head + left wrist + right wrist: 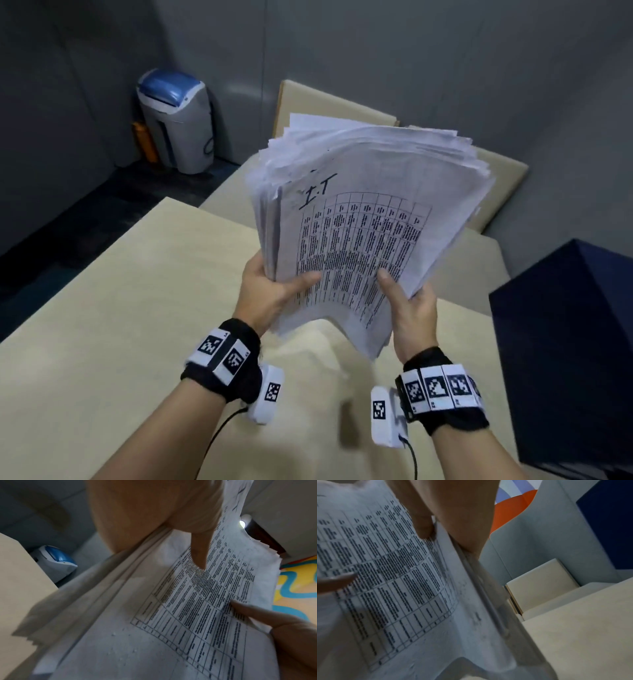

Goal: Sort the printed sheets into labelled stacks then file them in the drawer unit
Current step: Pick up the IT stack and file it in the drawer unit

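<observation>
- Head view, centre of frame: thick, ragged stack of white printed sheets (363,219), top page a ruled table with "I.T" handwritten above it; held in the air above the pale beige laminate table (102,308), touching nothing but the hands.
- Long axis: runs from the lower centre of the frame up toward the upper right, the far end fanned and drooping.
- Left hand (270,291): clamped on the stack's near left corner, thumb flat on the top page, fingers underneath.
- Right hand (411,301): clamped on the near right edge, thumb on the print, fingers hidden below.
- Governing relation: the stack lies away from both hands, all grip at its near end; neither hand is nearer. Judgement: the loose far end may spill when lowered.
- Dark navy box-like unit (565,342): right edge of frame, beside the right hand; whether it is the drawer unit cannot be told.
- Left wrist view only: stepped, uneven sheet edges along the stack's side (72,615).
- Right wrist view only: the stack's right edge close up (479,588).
- Grey bin with blue lid (174,120): upper left, well apart.
</observation>
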